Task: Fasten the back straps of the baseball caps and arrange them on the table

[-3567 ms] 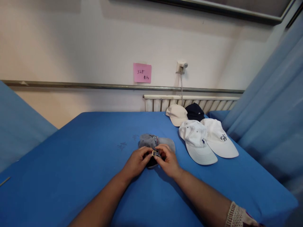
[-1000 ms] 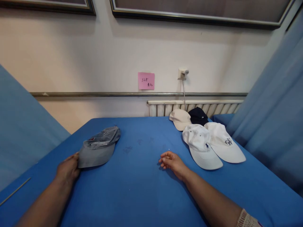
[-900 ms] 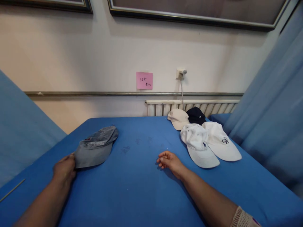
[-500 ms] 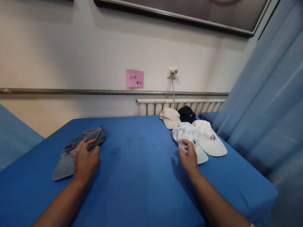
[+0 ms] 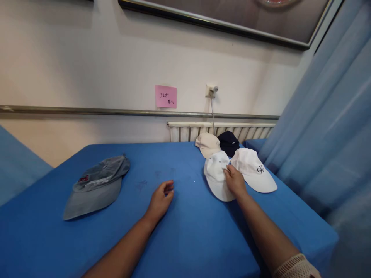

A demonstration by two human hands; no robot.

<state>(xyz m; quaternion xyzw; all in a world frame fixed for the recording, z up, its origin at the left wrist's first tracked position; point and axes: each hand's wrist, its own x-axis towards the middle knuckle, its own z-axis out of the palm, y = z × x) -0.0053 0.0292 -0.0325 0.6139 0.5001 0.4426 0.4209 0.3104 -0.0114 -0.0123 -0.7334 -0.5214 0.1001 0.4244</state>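
My right hand (image 5: 235, 180) pinches the right side of a pale white cap (image 5: 216, 170), fingers covering part of its crown. Over the middle of the blue sheet, my left hand (image 5: 162, 199) holds nothing, its fingers loosely curved and apart from the thumb. A grey-blue washed cap (image 5: 101, 173) with a red letter lies to the left, its brim toward me. Right beside my right hand sits a white cap with black lettering (image 5: 253, 170). Behind the pale cap are a beige cap (image 5: 207, 143) and a navy cap (image 5: 228, 143).
A blue sheet (image 5: 179, 239) covers the table. Along the wall run a metal rail (image 5: 116, 112) and a radiator (image 5: 185, 133). A pink note (image 5: 166, 96) and a socket with a plug (image 5: 211, 91) are above. Blue curtains (image 5: 324, 127) hang at right.
My left hand has left the grey-blue cap and moved right to mid-table. My right hand has taken hold of the pale white cap, which has turned and shifted slightly left.
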